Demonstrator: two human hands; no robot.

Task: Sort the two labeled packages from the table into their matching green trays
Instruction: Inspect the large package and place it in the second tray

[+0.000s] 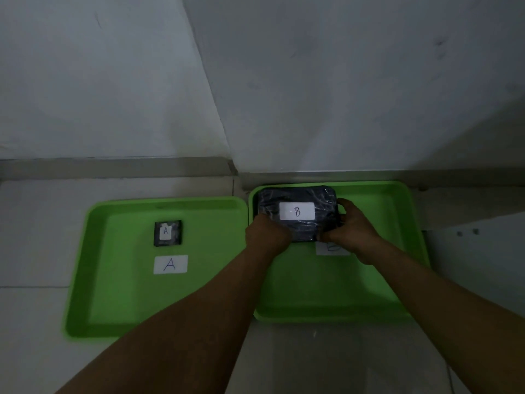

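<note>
Two green trays lie side by side. The left tray (85,280) carries a white label A (170,264), and a small dark package marked A (167,233) rests in it above that label. Over the far left part of the right tray (397,251) is a large dark plastic-wrapped package marked B (297,203). My left hand (267,234) grips its near left corner and my right hand (352,226) grips its right side. The right tray's own white label (332,248) is partly hidden under the package and my right hand.
The trays sit on a pale tiled surface (34,237). A grey ledge (113,167) and white walls meeting in a corner stand directly behind them. Two small fittings (467,232) show on the surface right of the right tray.
</note>
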